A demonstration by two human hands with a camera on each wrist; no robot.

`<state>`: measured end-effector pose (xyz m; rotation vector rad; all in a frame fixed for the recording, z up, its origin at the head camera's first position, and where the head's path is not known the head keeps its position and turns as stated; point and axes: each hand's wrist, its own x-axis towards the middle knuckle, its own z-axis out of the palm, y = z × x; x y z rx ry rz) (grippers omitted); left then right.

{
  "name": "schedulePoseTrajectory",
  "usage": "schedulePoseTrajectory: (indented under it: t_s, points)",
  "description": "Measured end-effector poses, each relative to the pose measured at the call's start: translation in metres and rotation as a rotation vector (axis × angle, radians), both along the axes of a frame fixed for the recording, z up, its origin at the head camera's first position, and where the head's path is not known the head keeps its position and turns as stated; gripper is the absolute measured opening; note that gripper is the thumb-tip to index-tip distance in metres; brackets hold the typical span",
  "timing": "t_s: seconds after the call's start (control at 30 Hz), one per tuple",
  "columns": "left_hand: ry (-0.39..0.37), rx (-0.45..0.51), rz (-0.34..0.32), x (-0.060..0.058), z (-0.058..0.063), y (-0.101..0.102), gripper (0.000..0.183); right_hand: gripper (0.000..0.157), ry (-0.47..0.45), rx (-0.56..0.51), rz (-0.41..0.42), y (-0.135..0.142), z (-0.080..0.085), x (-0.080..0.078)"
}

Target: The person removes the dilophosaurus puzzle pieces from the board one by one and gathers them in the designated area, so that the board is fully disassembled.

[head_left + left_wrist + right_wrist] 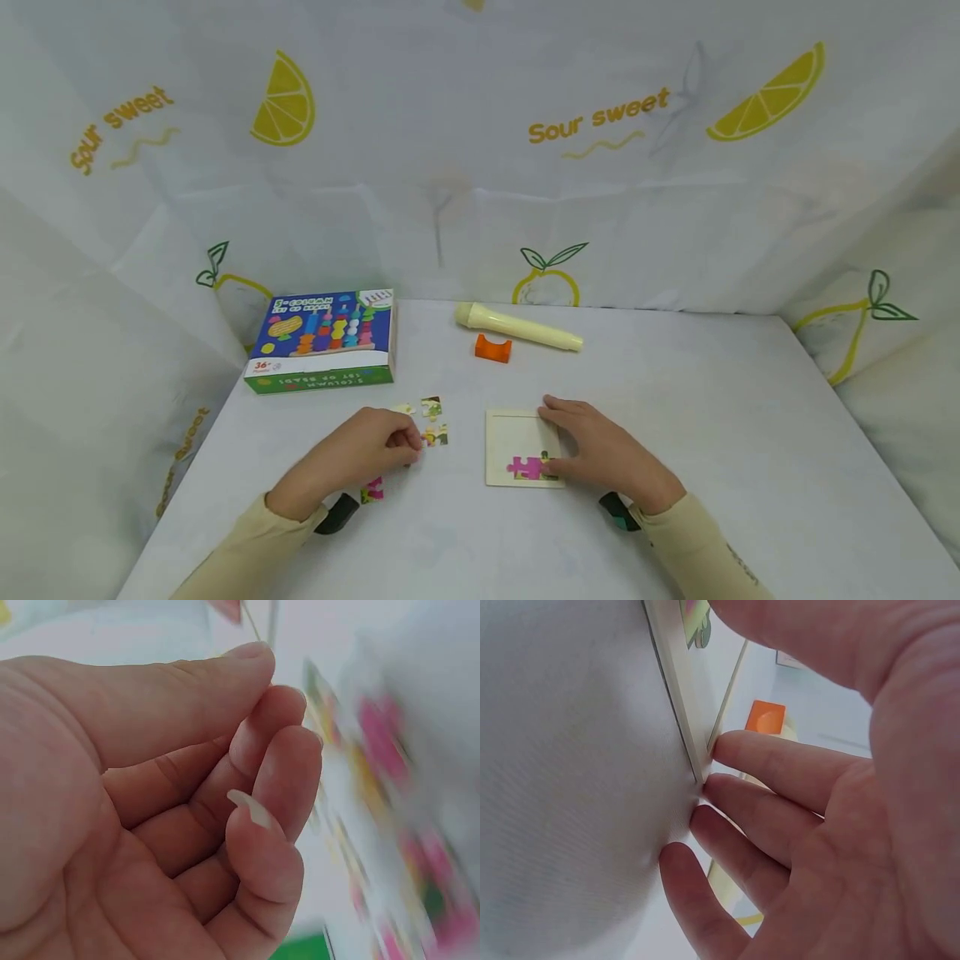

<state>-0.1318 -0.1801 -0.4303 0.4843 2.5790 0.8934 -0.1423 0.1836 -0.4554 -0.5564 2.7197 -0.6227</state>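
Observation:
My left hand (378, 442) hovers over a loose group of puzzle pieces (433, 435), its thumb tip meeting the index finger and the other fingers curled. Whether a piece sits in that pinch I cannot tell. To the right, a pale square puzzle tray (517, 433) lies flat, with joined pink and yellow-green pieces (527, 468) in its lower right part. My right hand (600, 446) steadies the tray, fairly straight fingertips at its far right corner and the thumb over the joined pieces. In the right wrist view those fingers (761, 754) touch the tray's corner.
At the back left stands a bead-set box (322, 342). Behind the tray lie a cream toy microphone (521, 326) and a small orange block (492, 348). A pink-and-green piece (372, 490) sits below my left hand. A white lemon-printed cloth (450, 208) hangs behind the table.

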Motion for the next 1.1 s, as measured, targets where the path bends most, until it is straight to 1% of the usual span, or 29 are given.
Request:
schedulePoseTrajectory:
  t_s: [0.13,0.27,0.37,0.43,0.6,0.7,0.8,1.0,1.1]
  points:
    - [0.034,0.02,-0.081,-0.011,-0.002,0.046,0.008,0.079,-0.003,0.006,-0.007,-0.001,-0.001,-0.001]
    - [0.005,0.017,-0.14,-0.018,-0.007,0.088,0.01,0.08,-0.013,0.006,-0.017,-0.002,-0.002,-0.002]
    - [-0.019,-0.011,-0.154,-0.021,-0.012,0.11,0.008,0.08,-0.029,0.011,-0.023,-0.003,-0.001,-0.002]
    - [-0.021,-0.038,-0.145,-0.021,-0.013,0.121,0.008,0.081,-0.038,0.017,-0.03,-0.004,0.0,-0.003]
    - [-0.024,-0.088,-0.112,-0.016,-0.013,0.136,0.018,0.081,-0.032,0.017,-0.028,-0.003,0.001,-0.003]
    - [-0.034,-0.095,-0.094,-0.013,-0.012,0.139,0.022,0.081,-0.028,0.013,-0.023,-0.003,0.0,-0.004]
    - [-0.023,-0.115,-0.088,-0.011,-0.011,0.14,0.024,0.081,-0.03,0.016,-0.021,-0.004,0.0,-0.005]
    - [0.048,-0.164,-0.113,-0.009,-0.013,0.148,0.025,0.08,-0.029,0.015,-0.017,-0.003,0.001,-0.003]
    - [0.068,-0.179,-0.114,-0.008,-0.015,0.149,0.026,0.079,-0.018,0.006,-0.008,-0.003,0.001,-0.003]
